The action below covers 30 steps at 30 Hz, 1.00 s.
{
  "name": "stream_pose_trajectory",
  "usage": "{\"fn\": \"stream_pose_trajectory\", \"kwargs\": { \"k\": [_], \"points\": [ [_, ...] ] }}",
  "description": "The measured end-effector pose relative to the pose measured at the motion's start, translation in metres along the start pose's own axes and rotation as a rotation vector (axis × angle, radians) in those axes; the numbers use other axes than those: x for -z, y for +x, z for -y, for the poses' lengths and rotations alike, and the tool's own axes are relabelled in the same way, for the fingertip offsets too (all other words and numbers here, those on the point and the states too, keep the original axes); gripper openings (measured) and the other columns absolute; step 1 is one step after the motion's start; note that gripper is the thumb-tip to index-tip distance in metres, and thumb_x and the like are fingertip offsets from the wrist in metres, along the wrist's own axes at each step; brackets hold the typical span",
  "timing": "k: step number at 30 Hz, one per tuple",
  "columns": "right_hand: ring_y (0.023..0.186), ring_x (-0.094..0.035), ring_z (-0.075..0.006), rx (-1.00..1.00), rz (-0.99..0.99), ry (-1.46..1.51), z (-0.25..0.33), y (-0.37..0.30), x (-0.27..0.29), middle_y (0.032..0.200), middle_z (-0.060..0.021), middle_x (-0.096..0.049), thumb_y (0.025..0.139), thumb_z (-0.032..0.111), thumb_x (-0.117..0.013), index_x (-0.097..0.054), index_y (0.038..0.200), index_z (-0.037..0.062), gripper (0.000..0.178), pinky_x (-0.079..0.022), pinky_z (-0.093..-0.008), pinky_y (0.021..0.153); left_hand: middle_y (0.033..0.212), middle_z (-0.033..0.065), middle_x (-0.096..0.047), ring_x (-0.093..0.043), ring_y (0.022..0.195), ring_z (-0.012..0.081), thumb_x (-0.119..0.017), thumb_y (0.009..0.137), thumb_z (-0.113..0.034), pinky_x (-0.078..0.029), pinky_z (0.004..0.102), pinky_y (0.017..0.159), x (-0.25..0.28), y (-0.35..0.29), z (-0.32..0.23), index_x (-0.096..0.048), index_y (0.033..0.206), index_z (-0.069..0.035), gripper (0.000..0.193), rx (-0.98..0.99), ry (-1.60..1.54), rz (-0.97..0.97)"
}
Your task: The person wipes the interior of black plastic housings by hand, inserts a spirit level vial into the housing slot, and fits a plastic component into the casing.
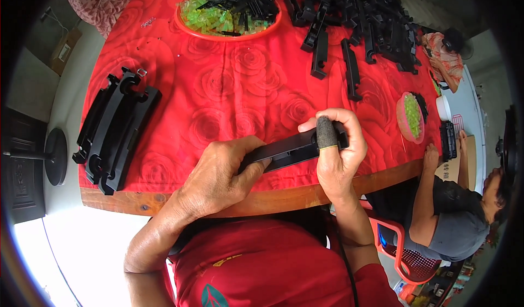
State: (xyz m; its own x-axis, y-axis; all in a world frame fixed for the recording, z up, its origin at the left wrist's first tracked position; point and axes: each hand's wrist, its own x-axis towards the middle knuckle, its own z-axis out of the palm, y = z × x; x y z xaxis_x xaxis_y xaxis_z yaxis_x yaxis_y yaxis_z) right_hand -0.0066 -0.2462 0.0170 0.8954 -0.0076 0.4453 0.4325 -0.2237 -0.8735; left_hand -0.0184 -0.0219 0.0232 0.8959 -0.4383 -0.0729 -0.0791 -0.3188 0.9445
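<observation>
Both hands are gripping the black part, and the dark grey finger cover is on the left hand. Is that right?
Not quite: the head view shows the finger cover on the right hand, not the left hand. Both are gripping the black part, as you say.

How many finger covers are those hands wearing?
1: the grey finger cover on the thumb of the right hand. Some other fingers, on the left hand too, are hidden, so there may be more.
</observation>
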Motion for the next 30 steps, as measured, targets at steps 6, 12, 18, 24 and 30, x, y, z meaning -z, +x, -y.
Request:
{"fn": "stream_pose_trajectory", "kwargs": {
  "k": [6, 12, 18, 24, 30],
  "points": [
    [0.082, -0.068, -0.0096, 0.024, 0.033, 0.076, -0.005, -0.001, -0.004, 0.092, -0.0103, -0.076, 0.105, -0.004, -0.057, -0.06, 0.112, -0.0008, 0.009, -0.053, -0.0239, 0.074, 0.083, 0.0228, -0.069, -0.072, 0.07, 0.0335, -0.074, 0.097, -0.01, -0.054, 0.0426, 0.063, -0.001, 0.003, 0.006, -0.069, 0.111, 0.004, 0.02, -0.15, -0.03, -0.042],
    [0.082, -0.068, -0.0074, -0.093, 0.024, 0.172, -0.008, -0.002, -0.01, 0.091, -0.0088, -0.075, 0.105, -0.004, -0.058, -0.06, 0.112, -0.0003, 0.007, -0.054, -0.0235, 0.071, 0.077, 0.022, -0.066, -0.069, 0.067, 0.0343, -0.071, 0.096, -0.005, -0.052, 0.042, 0.061, 0.0, 0.002, -0.003, -0.069, 0.107, 0.003, 0.013, -0.089, 0.092, -0.041],
    [0.08, -0.066, -0.0057, -0.162, 0.038, 0.212, -0.018, -0.002, -0.014, 0.09, -0.0068, -0.075, 0.106, -0.001, -0.061, -0.06, 0.109, 0.0012, 0.004, -0.052, -0.023, 0.071, 0.073, 0.0199, -0.063, -0.066, 0.063, 0.027, -0.071, 0.099, -0.009, -0.05, 0.0404, 0.061, 0.0, 0.005, -0.001, -0.07, 0.113, 0.003, 0.017, -0.021, 0.089, -0.044],
    [0.08, -0.067, -0.0048, -0.203, 0.048, 0.199, -0.018, -0.002, -0.013, 0.088, -0.0069, -0.075, 0.105, -0.002, -0.061, -0.061, 0.109, 0.0011, 0.005, -0.053, -0.0224, 0.07, 0.073, 0.0189, -0.064, -0.066, 0.064, 0.023, -0.07, 0.101, -0.011, -0.051, 0.038, 0.062, -0.002, 0.006, 0.0, -0.069, 0.113, 0.003, 0.019, 0.03, 0.07, -0.03],
    [0.082, -0.07, -0.0076, -0.085, 0.028, 0.179, -0.03, -0.005, -0.018, 0.088, -0.0084, -0.075, 0.105, -0.002, -0.061, -0.06, 0.111, 0.0003, 0.007, -0.054, -0.0239, 0.071, 0.071, 0.0204, -0.064, -0.067, 0.062, 0.0247, -0.069, 0.097, -0.006, -0.051, 0.0393, 0.06, -0.007, 0.003, -0.002, -0.069, 0.108, 0.003, 0.014, 0.017, 0.138, -0.103]
  ]
}}
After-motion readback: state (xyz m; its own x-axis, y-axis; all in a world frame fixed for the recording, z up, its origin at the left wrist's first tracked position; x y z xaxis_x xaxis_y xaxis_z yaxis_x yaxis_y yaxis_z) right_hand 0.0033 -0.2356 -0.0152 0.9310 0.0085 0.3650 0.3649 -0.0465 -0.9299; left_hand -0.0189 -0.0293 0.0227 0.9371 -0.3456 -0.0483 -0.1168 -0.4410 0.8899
